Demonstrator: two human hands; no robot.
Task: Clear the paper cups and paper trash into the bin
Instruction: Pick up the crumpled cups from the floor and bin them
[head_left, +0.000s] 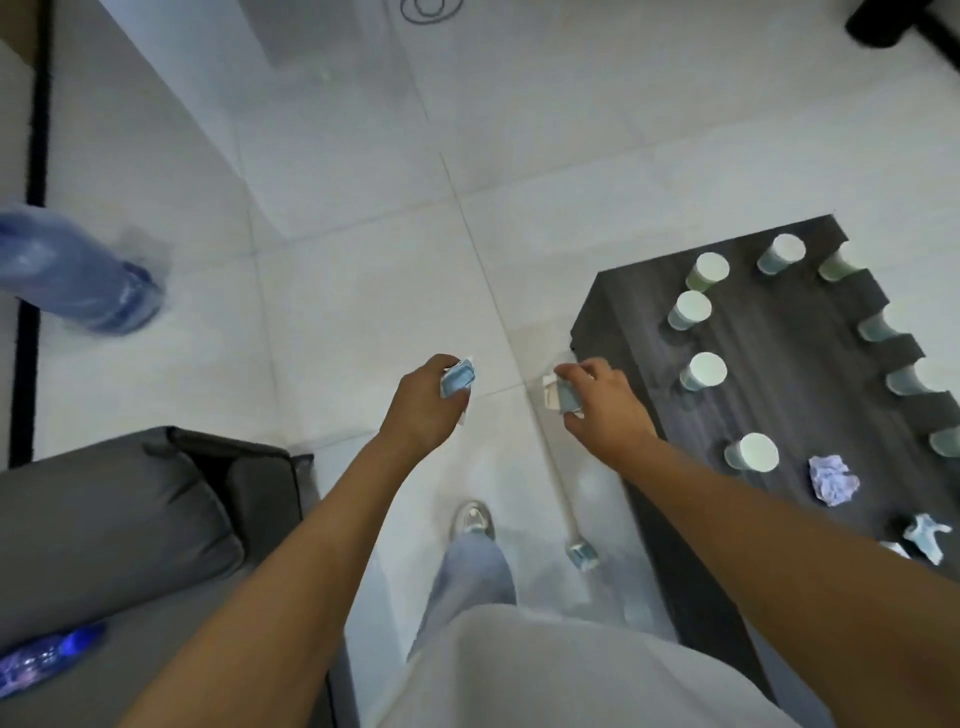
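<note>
Standing on the pale tiled floor (363, 291), both arms out ahead of me. My left hand (428, 402) has its fingers curled round a crushed blue-and-white paper cup (458, 378), squeezed flat in the grip. My right hand (597, 400) pinches a second crumpled blue-and-white paper cup (558, 396) between thumb and fingertips, held over the floor just off the near corner of the dark grey wood-grain low table (789, 395).

On that table: upside-down paper cups with white bases, among them a greenish one (707, 271), a blue one (779, 253), another (690, 310), another (704, 371) and one nearer me (753, 453). More cups line the far right edge, partly cut off. A crumpled ball of pale lilac paper (832, 479) lies beside the nearest cup; a torn blue-and-white paper scrap (925, 537) sits nearer still.

One flattened blue-and-white cup (582, 555) lies on the floor close to the table's side, right of my silver shoe (471, 519).

Grey sofa arm (130, 519) to my left, a blue plastic bottle (47, 657) resting on it. A blurred blue plastic bag (78, 275) at the left edge; cannot tell whether it lines a bin.
</note>
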